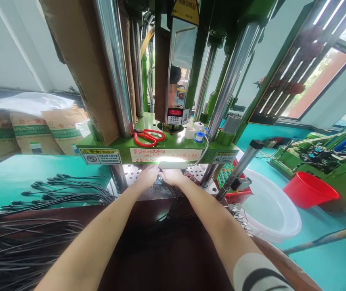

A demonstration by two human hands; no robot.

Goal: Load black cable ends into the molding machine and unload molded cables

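Note:
Both my arms stretch forward to the lower opening of a green press machine [118,155]. My left hand [148,176] and my right hand [173,176] meet under the lit white lamp [173,165], over the perforated metal bed [133,171]. Fingers of both hands are largely hidden beneath the lamp and the green plate, so what they hold cannot be made out. Black cables [173,202] hang down from just below my right hand over the bed's front edge.
Red-handled scissors [148,138] and a blue-and-white tape roll [199,137] lie on the green plate. Black cables with plugs [70,194] spread at left. A red control panel [236,178], white tub [275,206] and red bucket [310,190] stand at right. Sacks [33,131] stand behind.

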